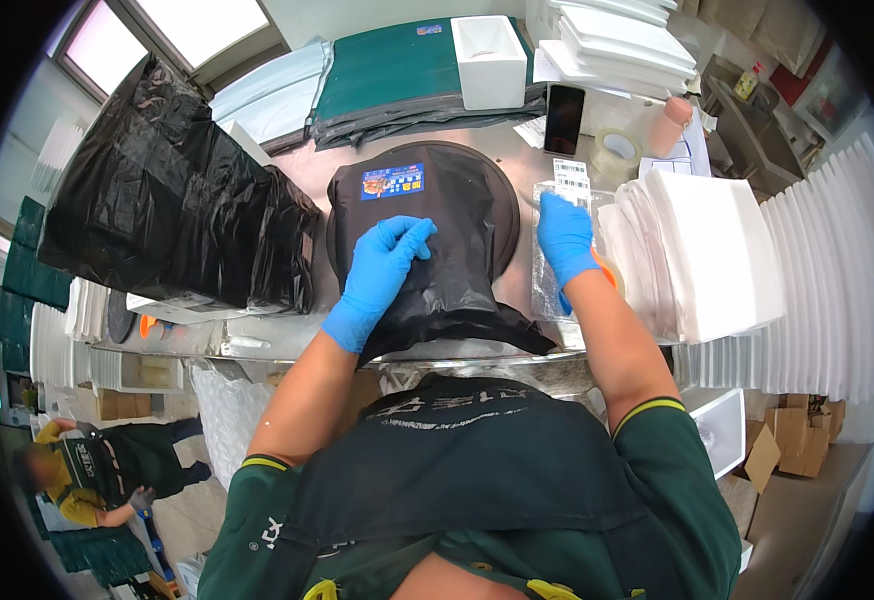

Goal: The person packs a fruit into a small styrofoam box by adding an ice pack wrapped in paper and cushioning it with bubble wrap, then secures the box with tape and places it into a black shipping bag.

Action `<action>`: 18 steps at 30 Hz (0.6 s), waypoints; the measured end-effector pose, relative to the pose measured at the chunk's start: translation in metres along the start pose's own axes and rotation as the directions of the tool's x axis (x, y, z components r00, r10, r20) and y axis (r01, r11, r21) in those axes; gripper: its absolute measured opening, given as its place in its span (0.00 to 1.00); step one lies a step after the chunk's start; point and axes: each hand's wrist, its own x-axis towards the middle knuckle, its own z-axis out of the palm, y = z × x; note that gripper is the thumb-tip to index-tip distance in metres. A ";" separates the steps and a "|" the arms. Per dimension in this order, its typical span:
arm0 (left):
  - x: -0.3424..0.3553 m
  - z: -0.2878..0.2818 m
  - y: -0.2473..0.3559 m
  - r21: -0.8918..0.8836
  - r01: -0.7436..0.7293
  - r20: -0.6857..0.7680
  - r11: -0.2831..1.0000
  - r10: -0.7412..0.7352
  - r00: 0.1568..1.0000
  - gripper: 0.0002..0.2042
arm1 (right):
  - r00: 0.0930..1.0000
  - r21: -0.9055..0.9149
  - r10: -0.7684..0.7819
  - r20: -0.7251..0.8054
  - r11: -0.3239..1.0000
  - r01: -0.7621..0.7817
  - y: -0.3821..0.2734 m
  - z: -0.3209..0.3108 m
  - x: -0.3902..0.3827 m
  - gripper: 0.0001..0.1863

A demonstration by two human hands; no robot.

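Note:
A black plastic-wrapped package [437, 265] with a blue printed sticker [393, 180] lies on a round dark mat [499, 215]. My left hand [377, 275], in a blue glove, rests over the package with its fingers curled together; what they hold, if anything, is unclear. My right hand [565, 240], also gloved, has its fingers closed at the strip of white barcode labels [570, 172] to the package's right. Under that hand lie a clear bubble-film sheet [547, 295] and an orange object [607, 270], partly hidden by it.
Black-bagged boxes [157, 200] stand left, foam sheets [717, 250] right. Behind are green bags [382, 80], a foam box [489, 70], a phone [564, 118], tape [614, 158] and a pink bottle [669, 126] on the steel table [277, 340]. A co-worker [122, 465] is at lower left.

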 end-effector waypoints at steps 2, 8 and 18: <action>0.001 -0.005 0.004 -0.031 0.053 0.015 0.998 -0.053 0.998 0.16 | 0.945 0.184 -0.145 -0.293 0.961 0.205 -0.035 -0.059 0.010 0.04; -0.005 -0.007 0.027 -0.182 0.258 0.129 0.949 -0.237 0.963 0.14 | 0.724 0.281 -0.642 -0.253 0.667 0.690 -0.113 -0.143 -0.035 0.14; -0.056 0.028 0.028 -0.226 0.111 0.182 0.968 -0.070 0.981 0.11 | 0.872 0.869 -0.051 0.488 0.126 -0.479 -0.108 -0.161 -0.025 0.09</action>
